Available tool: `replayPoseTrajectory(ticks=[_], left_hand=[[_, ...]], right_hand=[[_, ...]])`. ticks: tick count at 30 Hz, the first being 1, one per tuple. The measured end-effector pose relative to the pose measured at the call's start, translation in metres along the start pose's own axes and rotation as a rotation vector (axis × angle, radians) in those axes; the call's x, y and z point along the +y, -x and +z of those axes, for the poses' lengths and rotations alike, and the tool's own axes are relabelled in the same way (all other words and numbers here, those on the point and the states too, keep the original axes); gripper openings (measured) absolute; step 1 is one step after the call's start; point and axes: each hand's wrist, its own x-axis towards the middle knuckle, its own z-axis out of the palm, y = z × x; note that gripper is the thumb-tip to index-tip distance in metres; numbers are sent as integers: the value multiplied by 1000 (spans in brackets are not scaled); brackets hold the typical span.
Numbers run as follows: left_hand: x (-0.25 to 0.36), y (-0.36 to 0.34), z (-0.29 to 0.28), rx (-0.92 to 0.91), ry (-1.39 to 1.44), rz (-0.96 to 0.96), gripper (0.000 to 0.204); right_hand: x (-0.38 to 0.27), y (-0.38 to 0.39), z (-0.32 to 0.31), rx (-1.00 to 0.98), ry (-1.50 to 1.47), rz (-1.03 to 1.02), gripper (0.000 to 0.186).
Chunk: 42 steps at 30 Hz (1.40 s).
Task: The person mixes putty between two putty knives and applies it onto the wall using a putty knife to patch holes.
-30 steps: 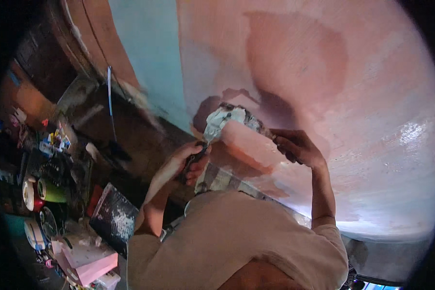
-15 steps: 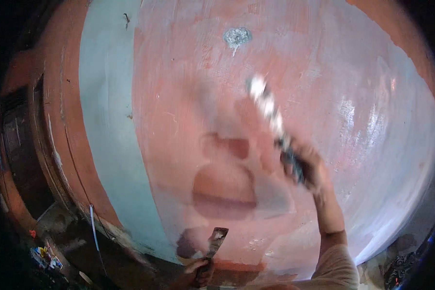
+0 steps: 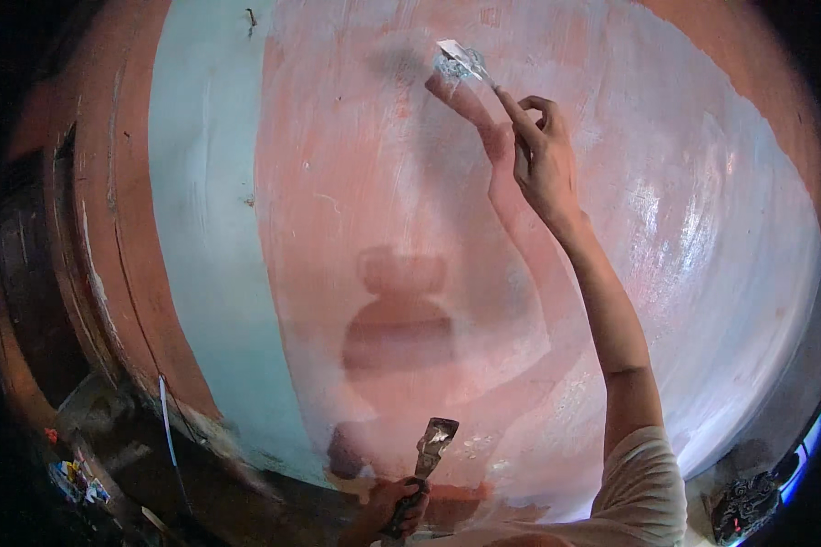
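My right arm reaches up a pink painted wall (image 3: 365, 219), and my right hand (image 3: 545, 169) is closed on a putty knife. The light-coloured blade of this putty knife (image 3: 463, 56) lies over a rough grey-white patch (image 3: 449, 67) near the top of the wall, hiding part of it. Low in the view, my left hand (image 3: 397, 501) is wrapped round the dark handle of a second putty knife (image 3: 437, 438). Its blade points upward, smeared with pale material, and looks apart from the wall.
A pale blue-green stripe (image 3: 212, 210) runs down the wall's left part, with orange wall beyond it. At far left is a dark doorway (image 3: 32, 292). Colourful litter (image 3: 80, 481) lies at lower left, and a dark patterned bag-like thing (image 3: 748, 503) at lower right.
My right hand has swung up the wall, bringing its putty knife from mid-wall onto the grey patch. My left hand still holds its putty knife low, shifted slightly right.
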Motion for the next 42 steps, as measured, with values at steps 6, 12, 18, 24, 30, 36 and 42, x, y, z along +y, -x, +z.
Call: replayPoseTrajectory(ticks=[6, 12, 18, 24, 30, 36, 42], left_hand=[[-10, -7, -10, -2, -125, -1, 23], [-8, -11, -13, 76, -204, -39, 23], [-6, -21, -23, 14, -178, -104, 23], [10, -32, -24, -1, -238, -126, 23], [19, -32, -25, -116, -152, -92, 22], [-5, -39, -59, -146, -50, -268, 23], [20, -24, -22, 72, -218, 61, 21]], right_hand=[[1, -2, 8, -42, 218, -25, 57], [1, 1, 16, -20, 278, -48, 53], [-12, 6, 28, -93, 237, 8, 51], [-28, 5, 35, -63, 208, 47, 51], [-40, 6, 15, -161, 112, 56, 48], [-42, 9, -15, -197, 56, 66, 49], [-37, 11, -59, -292, -856, 643, 40]])
